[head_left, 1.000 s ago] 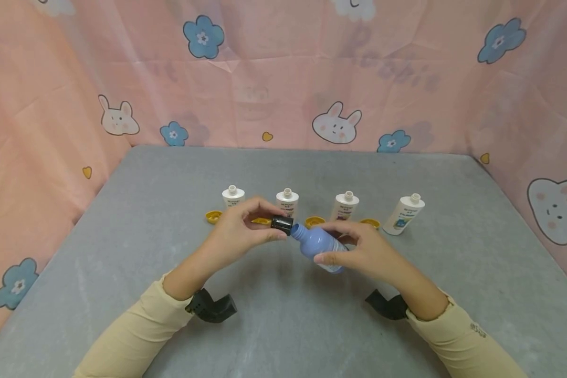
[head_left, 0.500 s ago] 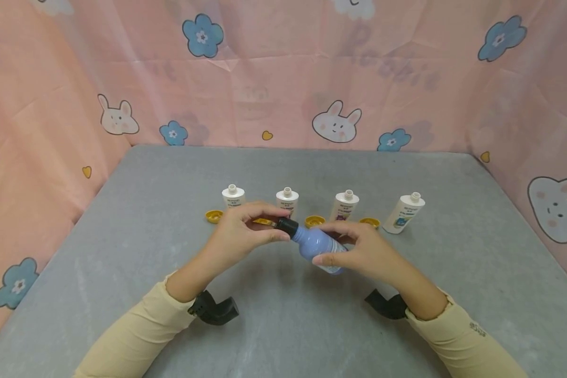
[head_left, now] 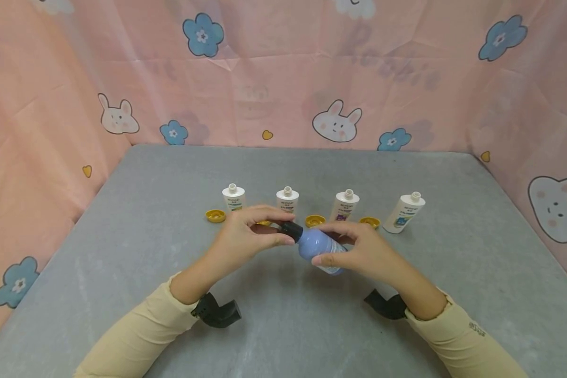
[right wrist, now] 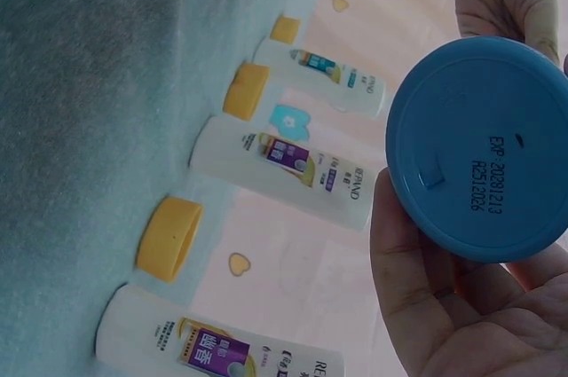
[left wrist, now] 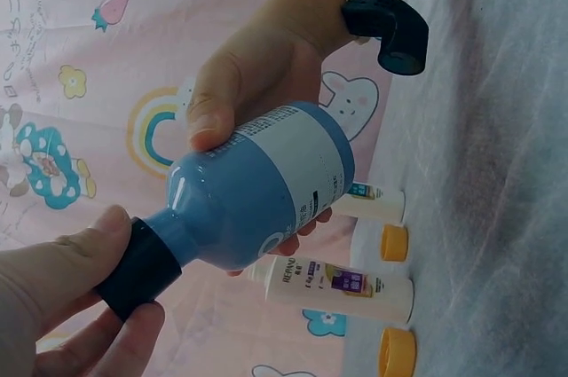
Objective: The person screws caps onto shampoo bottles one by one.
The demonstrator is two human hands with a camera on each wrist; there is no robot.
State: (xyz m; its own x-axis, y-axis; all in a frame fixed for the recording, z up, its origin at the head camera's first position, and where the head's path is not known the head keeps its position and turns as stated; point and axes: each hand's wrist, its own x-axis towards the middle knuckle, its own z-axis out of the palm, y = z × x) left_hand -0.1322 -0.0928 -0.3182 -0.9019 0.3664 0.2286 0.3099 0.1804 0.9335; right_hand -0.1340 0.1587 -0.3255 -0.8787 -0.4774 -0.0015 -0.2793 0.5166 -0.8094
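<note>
In the head view my right hand (head_left: 370, 251) grips a blue bottle (head_left: 314, 243) round its body, tilted with its neck up to the left. My left hand (head_left: 241, 233) pinches a black cap (head_left: 291, 230) between thumb and fingers. The cap sits over the bottle's mouth and hides it, as the left wrist view shows with the cap (left wrist: 139, 266) against the neck of the bottle (left wrist: 235, 195). Seen from the right wrist, the round bottle base (right wrist: 475, 151) faces the camera, fingers curled beneath it. How far the cap is threaded, I cannot tell.
Behind the hands, several white bottles stand uncapped in a row, from the leftmost white bottle (head_left: 233, 195) to the rightmost white bottle (head_left: 404, 212). Yellow caps lie by them, such as one yellow cap (head_left: 215, 216). A pink printed curtain (head_left: 264, 68) surrounds the grey table (head_left: 283, 325).
The black cap, apart from the bottle's mouth a second ago, has come down over the neck. My left hand has shifted slightly right and down; the right hand has stayed nearly still.
</note>
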